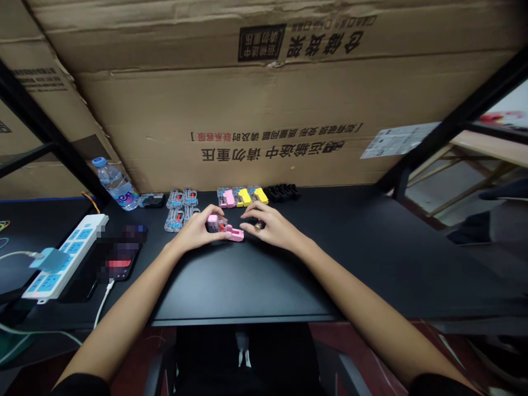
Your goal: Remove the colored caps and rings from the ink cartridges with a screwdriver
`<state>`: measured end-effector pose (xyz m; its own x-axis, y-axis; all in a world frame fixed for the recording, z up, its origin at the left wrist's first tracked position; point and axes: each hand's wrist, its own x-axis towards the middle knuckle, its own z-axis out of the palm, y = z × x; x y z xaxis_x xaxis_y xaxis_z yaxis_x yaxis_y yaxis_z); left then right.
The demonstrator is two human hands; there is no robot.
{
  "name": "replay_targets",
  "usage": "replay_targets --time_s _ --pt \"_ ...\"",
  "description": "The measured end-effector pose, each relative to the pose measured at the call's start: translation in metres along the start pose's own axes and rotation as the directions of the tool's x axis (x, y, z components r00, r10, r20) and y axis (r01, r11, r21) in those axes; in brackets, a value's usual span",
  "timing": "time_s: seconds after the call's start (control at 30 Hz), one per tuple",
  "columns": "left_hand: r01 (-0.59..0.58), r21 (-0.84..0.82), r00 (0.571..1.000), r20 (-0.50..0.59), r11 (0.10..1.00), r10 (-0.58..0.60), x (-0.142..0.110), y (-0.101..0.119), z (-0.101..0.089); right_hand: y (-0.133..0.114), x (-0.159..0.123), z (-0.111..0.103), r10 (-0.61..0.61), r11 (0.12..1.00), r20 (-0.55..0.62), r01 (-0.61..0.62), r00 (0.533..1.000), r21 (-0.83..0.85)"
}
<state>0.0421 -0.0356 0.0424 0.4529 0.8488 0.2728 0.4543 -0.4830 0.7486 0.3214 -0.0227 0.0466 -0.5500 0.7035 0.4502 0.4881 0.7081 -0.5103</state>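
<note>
My left hand [198, 230] is closed around a small pink-and-clear plastic device [234, 234] with a red part inside, held just above the black table. Its pink section juts out toward my right hand. My right hand [270, 225] is curled just to the right, apart from the device. A small brass-coloured round piece [259, 225] shows between its fingers; its kind is hard to make out. Behind my hands lie similar devices, a pink one [227, 198] and two with yellow parts [243, 197]. Clear plastic devices [175, 219] with red parts lie beside my left hand.
Black plastic parts [282, 192] line the back near the cardboard [264, 104]. On the left are a water bottle [117, 184], a power strip [70, 256] with a plugged-in charger [49, 259], and a phone [124, 256] on a cable. The table's front edge [247, 320] is close to me.
</note>
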Motion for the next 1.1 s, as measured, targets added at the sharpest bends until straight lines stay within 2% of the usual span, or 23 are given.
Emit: replay_targets --time_s 0.1,0.17,0.23,0.33,0.43,0.53,0.67,0.87,1.1 --pt "0.031 -0.053 0.999 0.019 0.998 -0.030 0.001 -0.002 0.001 0.000 0.001 -0.001 0.033 0.993 -0.187 -0.012 0.982 0.114" --pt "0.046 -0.117 0.999 0.033 0.992 -0.043 0.001 -0.002 0.001 -0.001 0.001 -0.002 0.111 0.969 -0.225 -0.055 0.968 0.242" --pt "0.061 -0.173 0.997 0.046 0.983 -0.054 0.001 -0.001 0.003 -0.004 0.001 -0.002 0.218 0.902 -0.164 -0.135 0.962 0.410" --pt "0.074 -0.215 0.995 0.081 0.974 -0.057 0.001 0.000 0.004 -0.009 0.001 0.001 0.355 0.751 -0.016 -0.275 0.935 0.600" --pt "0.077 -0.226 0.992 0.117 0.971 -0.051 0.001 0.001 0.005 -0.015 0.004 0.006 0.413 0.642 0.058 -0.336 0.909 0.690" --pt "0.064 -0.163 0.992 0.122 0.985 -0.044 0.001 0.000 0.004 -0.018 0.006 0.011 0.441 0.573 0.103 -0.367 0.892 0.733" --pt "0.033 -0.062 0.992 0.121 0.998 -0.025 0.001 0.000 0.005 -0.019 0.006 0.016 0.450 0.555 0.106 -0.371 0.886 0.744" --pt "0.048 -0.079 0.990 0.139 0.996 -0.037 0.002 0.002 0.006 -0.016 0.004 0.013 0.417 0.537 0.158 -0.383 0.895 0.752" --pt "0.049 -0.083 0.990 0.140 0.995 -0.037 0.002 0.002 0.006 -0.014 0.008 0.011 0.403 0.609 0.124 -0.367 0.907 0.703"
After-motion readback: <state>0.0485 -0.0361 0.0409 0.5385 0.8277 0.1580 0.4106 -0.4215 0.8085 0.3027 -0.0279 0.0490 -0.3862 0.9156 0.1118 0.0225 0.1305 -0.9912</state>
